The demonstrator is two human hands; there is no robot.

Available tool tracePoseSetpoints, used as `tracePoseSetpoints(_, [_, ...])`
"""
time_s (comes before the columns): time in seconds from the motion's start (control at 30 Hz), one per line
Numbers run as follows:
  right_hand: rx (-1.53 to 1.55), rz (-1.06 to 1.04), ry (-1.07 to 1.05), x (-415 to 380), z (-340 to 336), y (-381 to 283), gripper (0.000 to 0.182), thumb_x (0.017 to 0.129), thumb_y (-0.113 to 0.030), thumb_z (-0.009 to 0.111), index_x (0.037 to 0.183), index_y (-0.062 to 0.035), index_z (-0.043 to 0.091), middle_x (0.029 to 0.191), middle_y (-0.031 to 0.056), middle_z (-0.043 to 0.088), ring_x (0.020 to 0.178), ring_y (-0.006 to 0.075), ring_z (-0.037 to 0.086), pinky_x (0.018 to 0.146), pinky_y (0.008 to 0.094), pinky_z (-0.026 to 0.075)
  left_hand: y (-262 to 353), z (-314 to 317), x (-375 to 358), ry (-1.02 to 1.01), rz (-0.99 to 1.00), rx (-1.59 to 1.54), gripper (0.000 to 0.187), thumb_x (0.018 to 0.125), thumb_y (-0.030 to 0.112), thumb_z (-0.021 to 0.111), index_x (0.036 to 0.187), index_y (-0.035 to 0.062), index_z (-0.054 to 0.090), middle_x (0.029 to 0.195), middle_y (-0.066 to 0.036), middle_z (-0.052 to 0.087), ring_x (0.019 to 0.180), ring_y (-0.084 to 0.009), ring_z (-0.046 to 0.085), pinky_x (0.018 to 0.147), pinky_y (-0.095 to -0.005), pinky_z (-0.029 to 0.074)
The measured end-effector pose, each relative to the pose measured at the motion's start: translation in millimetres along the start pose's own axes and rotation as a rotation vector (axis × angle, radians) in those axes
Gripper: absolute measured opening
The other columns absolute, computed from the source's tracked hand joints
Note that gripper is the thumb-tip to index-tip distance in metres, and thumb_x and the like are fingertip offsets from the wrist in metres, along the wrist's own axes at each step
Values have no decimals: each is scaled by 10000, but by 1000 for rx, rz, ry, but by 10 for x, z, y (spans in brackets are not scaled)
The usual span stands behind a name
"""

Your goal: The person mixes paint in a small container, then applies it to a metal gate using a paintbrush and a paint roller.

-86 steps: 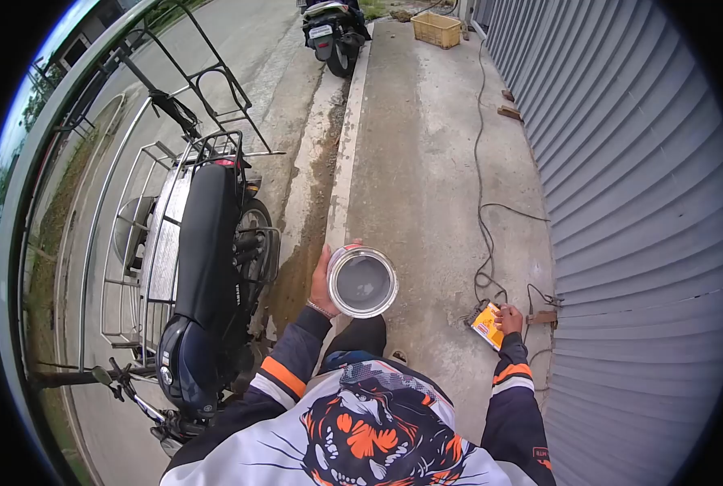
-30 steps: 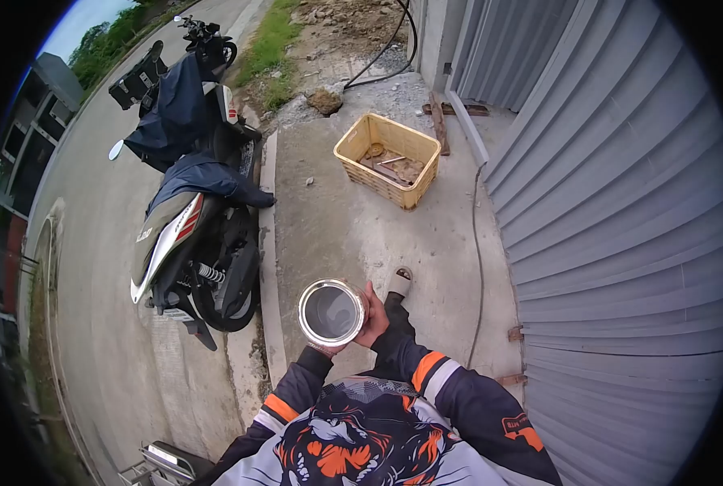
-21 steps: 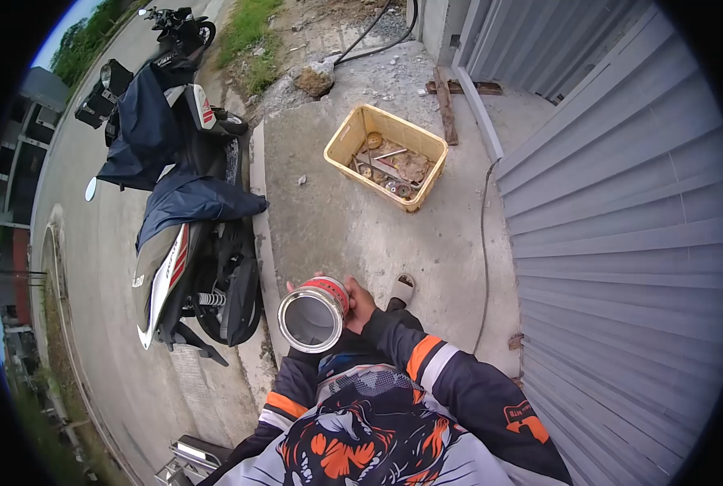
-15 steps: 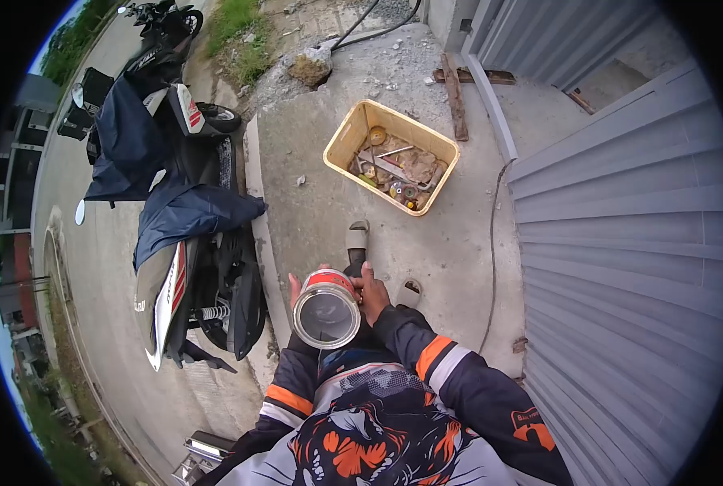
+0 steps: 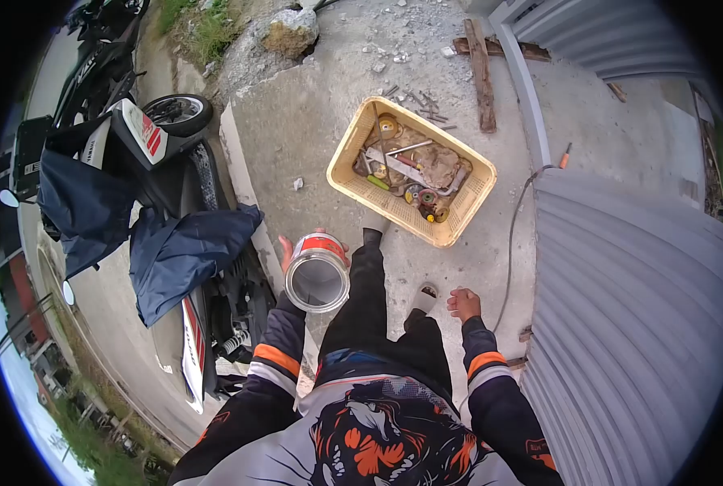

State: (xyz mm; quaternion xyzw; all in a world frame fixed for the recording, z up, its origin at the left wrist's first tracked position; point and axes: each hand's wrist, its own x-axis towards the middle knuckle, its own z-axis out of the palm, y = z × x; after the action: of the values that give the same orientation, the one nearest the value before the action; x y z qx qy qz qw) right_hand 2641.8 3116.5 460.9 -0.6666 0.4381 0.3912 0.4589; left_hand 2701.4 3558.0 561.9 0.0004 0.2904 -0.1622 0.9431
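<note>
My left hand (image 5: 287, 253) grips an open metal can (image 5: 317, 273) with a red label, held in front of my chest with its mouth tipped toward me. My right hand (image 5: 463, 304) hangs loosely at my side, holding nothing, fingers curled but apart. Just ahead on the concrete sits a yellow plastic crate (image 5: 411, 171) filled with tools and small parts. My legs (image 5: 369, 283) step toward it.
A parked scooter (image 5: 147, 162) draped with a dark blue cover stands to the left along the curb. A grey corrugated shutter (image 5: 629, 324) fills the right. A cable (image 5: 513, 235) runs along its base. Wood planks (image 5: 481, 73) and a rock (image 5: 287, 32) lie beyond the crate.
I have walked forward along the pavement, so the crate is much closer. My right hand let go of the can and dropped to my side; the left hand alone holds it.
</note>
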Motion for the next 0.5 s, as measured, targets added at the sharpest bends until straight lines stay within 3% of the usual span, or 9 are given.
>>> tracePoseSetpoints(0.2, [-120, -104, -155, 449, 735, -590, 335, 1042, -358, 557, 1102, -65, 709, 844, 43, 726, 664, 125, 666, 581, 291, 527, 204, -267, 458, 8, 61, -24, 868, 928, 879, 415, 1429, 193, 597, 1342, -385, 566, 1136, -575, 633, 759, -588, 670])
tracePoseSetpoints(0.33, [-86, -51, -179, 760, 1240, -981, 291, 1011, -276, 544, 1095, -64, 725, 835, 46, 730, 671, 140, 676, 611, 303, 521, 22, -553, 711, -50, 110, -161, 862, 933, 870, 427, 1419, 182, 611, 1323, -397, 583, 1102, -586, 660, 722, -571, 675])
tracePoseSetpoints(0.5, [-100, -41, -220, 897, 1540, -1002, 299, 1017, -294, 554, 1097, -59, 721, 858, 46, 730, 688, 139, 679, 596, 298, 514, -57, -802, 643, 59, 68, -171, 920, 919, 903, 377, 1411, 168, 629, 1339, -408, 568, 1108, -595, 654, 722, -584, 673])
